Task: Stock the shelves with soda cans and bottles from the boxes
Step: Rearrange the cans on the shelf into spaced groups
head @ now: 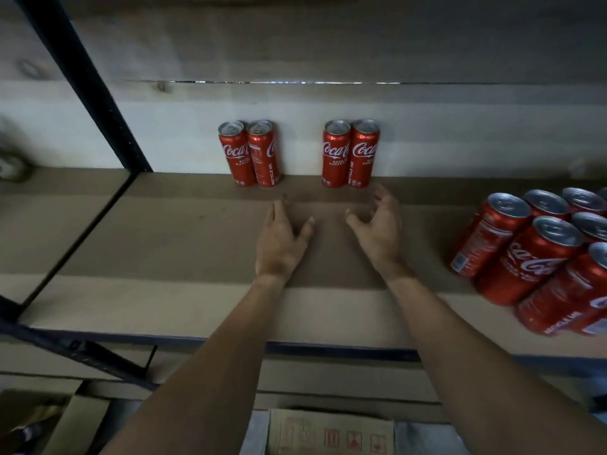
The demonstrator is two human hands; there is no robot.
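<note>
From the head view, both bare arms reach forward over the shelf (157, 257), a flat brown board. The left hand (281, 239) lies low over the board with fingers straight and spread, thumb out to the right; its grip is open and holds nothing. The right hand (379, 229) is just beside it and apart from it, fingers loosely curved, thumb pointing left; its grip is open too and empty. Whether either hand touches the board cannot be told. At the back of the shelf, against the pale wall (460, 133), the left pair (251, 154) of red cans stands upright, the two touching side by side, and the right pair (350, 154) stands likewise, with a gap between the pairs. The hands are in front of these cans, near but not touching them. Far right on the same shelf stands a can cluster (538, 257), packed close, silver tops up, running out of frame. A dark post (85, 80) rises at the left. Below the shelf edge, between the forearms, shows the top of a cardboard box (328, 433) with printed handling marks; its contents cannot be seen
</note>
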